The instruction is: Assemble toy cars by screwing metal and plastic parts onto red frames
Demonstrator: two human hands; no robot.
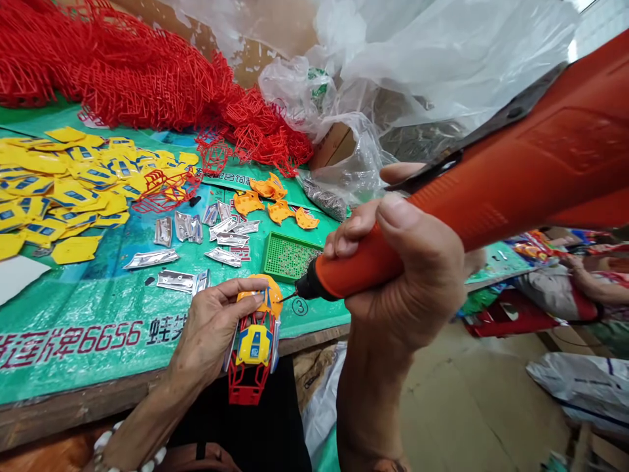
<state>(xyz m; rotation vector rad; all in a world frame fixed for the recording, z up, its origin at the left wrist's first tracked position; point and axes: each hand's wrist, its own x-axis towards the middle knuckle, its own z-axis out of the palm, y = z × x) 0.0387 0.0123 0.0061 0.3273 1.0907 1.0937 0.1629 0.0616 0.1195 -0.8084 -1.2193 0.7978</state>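
My right hand (413, 262) is wrapped round a red electric screwdriver (472, 183) with a black nose. Its thin bit reaches to the right side of an orange plastic piece (269, 296); whether a screw sits at the tip is too small to tell. My left hand (213, 321) grips a toy car body (253, 354) at the table's front edge, fingers on the orange piece. The body joins a red frame, a yellow panel with blue marks and silvery side parts. Just behind it stands a green perforated tray (287, 255) with many small screws.
Silvery parts (179, 280) and orange pieces (280, 211) lie mid-table. Yellow panels (73, 190) are heaped left, red frames (147, 85) piled at the back. A plastic bag of small metal parts (324, 196) stands behind the tray. Another person's arm (590, 282) shows far right.
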